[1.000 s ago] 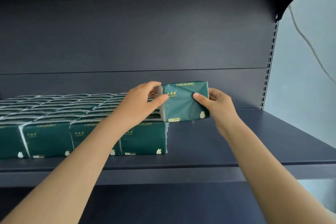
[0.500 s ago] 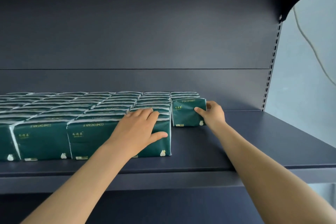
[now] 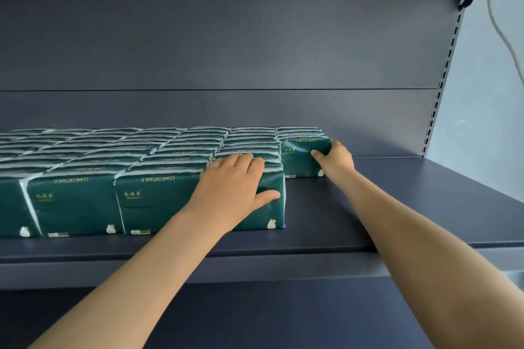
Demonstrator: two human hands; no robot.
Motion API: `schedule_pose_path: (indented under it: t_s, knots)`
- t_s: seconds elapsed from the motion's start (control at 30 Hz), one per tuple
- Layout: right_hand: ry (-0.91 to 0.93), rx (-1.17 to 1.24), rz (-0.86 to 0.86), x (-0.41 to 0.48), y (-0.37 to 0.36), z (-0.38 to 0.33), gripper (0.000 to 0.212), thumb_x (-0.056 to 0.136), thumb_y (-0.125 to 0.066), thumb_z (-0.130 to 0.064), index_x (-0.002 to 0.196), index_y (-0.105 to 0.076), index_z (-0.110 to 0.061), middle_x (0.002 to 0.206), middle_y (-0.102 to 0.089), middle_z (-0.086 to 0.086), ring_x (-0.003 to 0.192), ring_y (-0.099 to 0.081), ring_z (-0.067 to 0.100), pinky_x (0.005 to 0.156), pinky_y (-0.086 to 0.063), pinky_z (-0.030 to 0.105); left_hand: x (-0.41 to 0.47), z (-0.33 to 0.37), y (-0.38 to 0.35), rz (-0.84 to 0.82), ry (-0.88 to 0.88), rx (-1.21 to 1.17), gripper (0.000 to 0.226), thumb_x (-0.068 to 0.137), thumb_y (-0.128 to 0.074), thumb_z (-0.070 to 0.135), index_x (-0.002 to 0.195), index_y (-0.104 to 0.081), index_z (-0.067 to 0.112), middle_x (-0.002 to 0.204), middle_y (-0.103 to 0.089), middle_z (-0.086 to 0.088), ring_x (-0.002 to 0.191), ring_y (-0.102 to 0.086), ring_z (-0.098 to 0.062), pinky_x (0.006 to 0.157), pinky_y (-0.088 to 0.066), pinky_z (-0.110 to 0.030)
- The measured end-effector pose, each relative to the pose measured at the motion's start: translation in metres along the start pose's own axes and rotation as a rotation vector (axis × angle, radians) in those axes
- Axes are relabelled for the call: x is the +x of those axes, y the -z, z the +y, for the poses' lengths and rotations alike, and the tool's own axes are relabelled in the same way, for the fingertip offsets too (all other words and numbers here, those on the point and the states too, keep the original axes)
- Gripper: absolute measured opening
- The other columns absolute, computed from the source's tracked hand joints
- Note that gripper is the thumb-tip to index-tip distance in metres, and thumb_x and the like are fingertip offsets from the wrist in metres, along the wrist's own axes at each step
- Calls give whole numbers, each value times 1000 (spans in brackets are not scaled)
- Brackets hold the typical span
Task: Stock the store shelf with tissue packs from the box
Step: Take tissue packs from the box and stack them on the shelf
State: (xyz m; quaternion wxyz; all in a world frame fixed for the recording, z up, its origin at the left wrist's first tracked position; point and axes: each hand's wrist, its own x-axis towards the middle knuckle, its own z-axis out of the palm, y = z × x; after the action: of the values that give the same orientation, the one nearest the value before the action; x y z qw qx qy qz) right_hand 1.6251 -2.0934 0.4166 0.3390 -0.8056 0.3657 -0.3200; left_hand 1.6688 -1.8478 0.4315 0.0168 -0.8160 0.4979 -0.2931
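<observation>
Rows of dark green tissue packs [image 3: 85, 201] stand on edge across the left and middle of the dark shelf [image 3: 397, 207]. At the back of a short row on the right stands one more green tissue pack [image 3: 297, 159]. My right hand [image 3: 336, 163] grips its right end, thumb on the front face and fingers wrapped behind. My left hand [image 3: 232, 187] rests flat on the front right pack [image 3: 158, 201], fingers lying over its top edge and thumb on its front. The box is out of view.
The shelf's right part is bare up to a slotted upright [image 3: 442, 79] at the back right. A dark back panel [image 3: 226, 37] rises behind the packs, with another shelf overhead. A pale wall [image 3: 487, 93] with a hanging cable lies to the right.
The pack held in the air by both hands has been set down at the back right. My left hand let go and moved onto the front right pack. My right hand stays on the pack.
</observation>
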Motion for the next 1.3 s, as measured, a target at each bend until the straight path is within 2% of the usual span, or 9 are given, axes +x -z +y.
schedule_pose_path:
  t_s: [0.1,0.17,0.27,0.33,0.43,0.57,0.87,1.0,1.3]
  knots:
    - [-32,-19,-45,-9,9,-1,38,89,-57,-35,110,-54,-4,91,-64,6,88,-57,24,61,-36,26,-1,3,8,-38,6,-65,85,80,-10,68,113,-60,8,109,-65,-7,102,-62,-26,84,-53,-42]
    - [-46,-72,-67,-24,18,-4,30,90,-54,-35,95,-50,-5,71,-52,0,80,-53,25,49,-29,26,-2,2,10,-48,-2,-11,83,83,-11,70,131,-45,12,131,-52,-4,122,-48,-23,101,-41,-40]
    - [7,-175,-102,-56,39,-16,31,94,-50,-28,71,-42,-9,69,-45,0,77,-46,25,50,-30,26,-1,-2,24,-133,-12,-52,72,90,-23,64,140,-35,14,144,-42,-3,132,-38,-21,113,-25,-41]
    - [64,-260,-136,-79,54,-26,27,96,-48,-28,79,-49,-6,81,-51,5,82,-46,25,60,-35,27,-1,-8,34,-130,3,-60,71,91,-22,63,140,-35,13,145,-41,-4,134,-37,-21,117,-14,-44]
    - [130,-360,-160,-111,77,-42,30,96,-48,-30,103,-58,-2,103,-59,17,96,-55,31,69,-40,30,-9,-18,53,-48,51,-83,66,94,-26,59,135,-43,10,138,-48,-7,127,-44,-23,112,-24,-43]
    - [190,-505,-171,-151,100,-62,50,95,-48,-38,129,-45,-2,121,-57,16,108,-53,32,79,-40,32,-44,-28,83,-58,127,-157,54,97,-36,48,132,-46,7,130,-51,-11,120,-49,-27,99,-40,-42]
    - [424,-653,-220,-274,123,-82,55,96,-46,-39,136,-39,-3,132,-51,17,120,-48,34,94,-42,39,-182,-13,144,-128,272,-177,44,97,-42,39,123,-53,6,126,-54,-11,113,-52,-29,93,-44,-40]
    - [491,-630,-282,-339,115,-71,53,95,-47,-41,130,-43,-2,127,-53,18,116,-49,36,90,-44,39,-257,4,157,-189,327,-193,43,96,-44,40,121,-55,8,120,-55,-12,109,-52,-31,91,-44,-42]
    - [428,-607,-530,-472,56,-15,54,96,-47,-41,135,-40,-4,131,-50,18,121,-45,35,97,-43,43,-417,36,123,-383,451,-205,38,97,-42,37,121,-55,11,118,-55,-8,105,-54,-27,83,-45,-38]
